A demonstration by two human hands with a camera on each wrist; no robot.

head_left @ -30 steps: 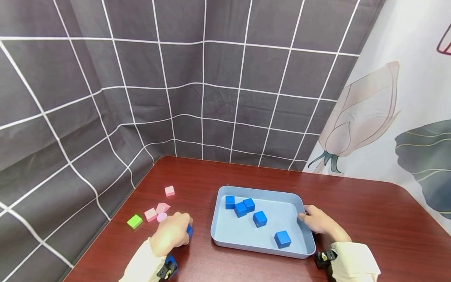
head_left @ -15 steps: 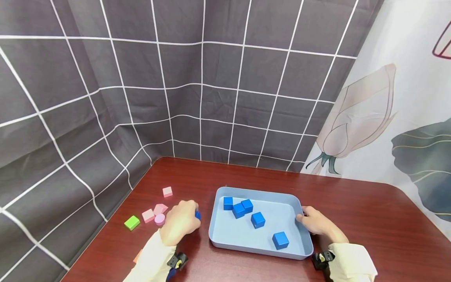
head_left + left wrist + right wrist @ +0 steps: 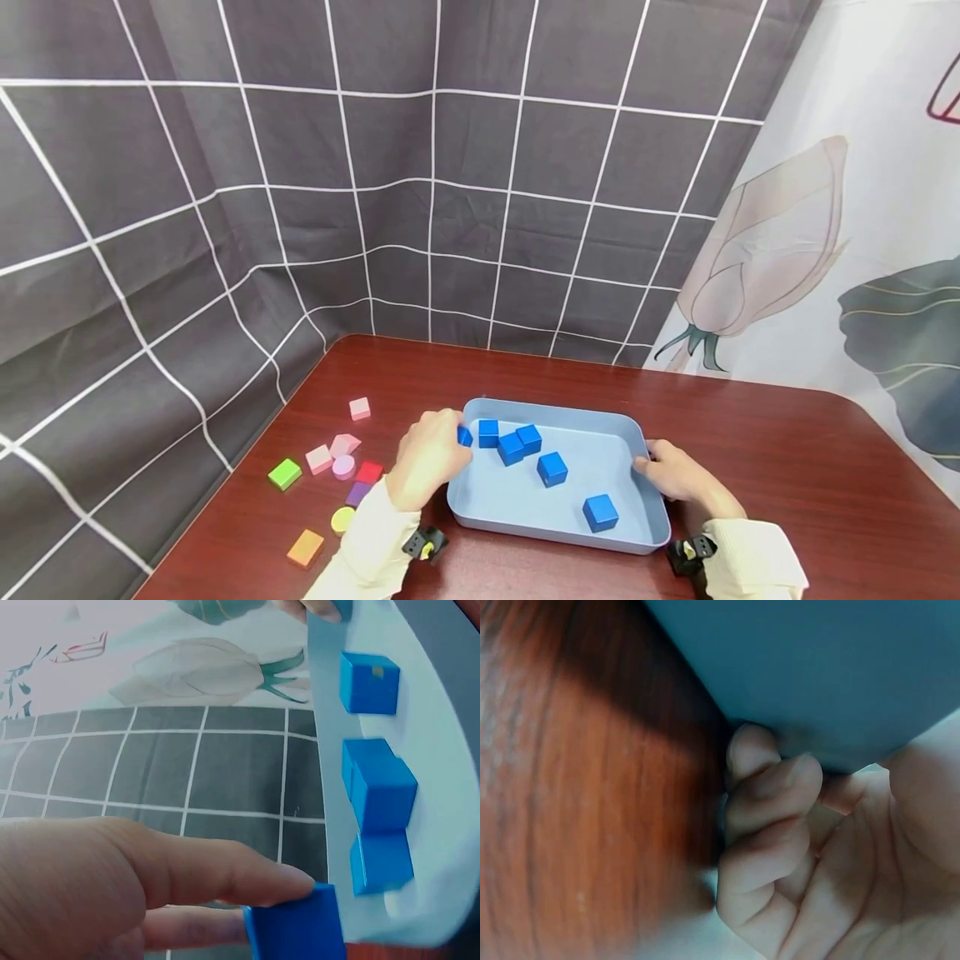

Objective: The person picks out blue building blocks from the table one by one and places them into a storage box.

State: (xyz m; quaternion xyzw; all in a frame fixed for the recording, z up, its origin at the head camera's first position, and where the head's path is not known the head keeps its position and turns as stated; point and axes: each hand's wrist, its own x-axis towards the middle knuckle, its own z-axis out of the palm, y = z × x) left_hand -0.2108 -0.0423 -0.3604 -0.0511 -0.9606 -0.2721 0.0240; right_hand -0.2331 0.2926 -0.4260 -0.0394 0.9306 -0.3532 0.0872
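Note:
A blue cube (image 3: 300, 926) is pinched between the fingers of my left hand (image 3: 429, 457), which hangs at the left rim of a light blue tray (image 3: 525, 527). In the head view only a corner of that cube shows past the fingertips. Several more blue cubes (image 3: 552, 469) lie inside the tray, three of them grouped near its back left corner. My right hand (image 3: 678, 473) grips the tray's right wall, thumb over the rim. Its other fingers (image 3: 769, 795) curl against the outer side, seen in the right wrist view.
Left on the brown table (image 3: 562, 575) lie small blocks: a green one (image 3: 285, 474), an orange one (image 3: 306, 549), a yellow one (image 3: 342, 522), a red one (image 3: 370, 472), a purple one (image 3: 357, 494) and several pink ones (image 3: 319, 459). A grey gridded curtain (image 3: 480, 217) hangs behind.
My left hand has carried the blue cube rightward from the table to the tray's left rim, uncovering red, purple, yellow and orange blocks. My right hand keeps its hold on the tray.

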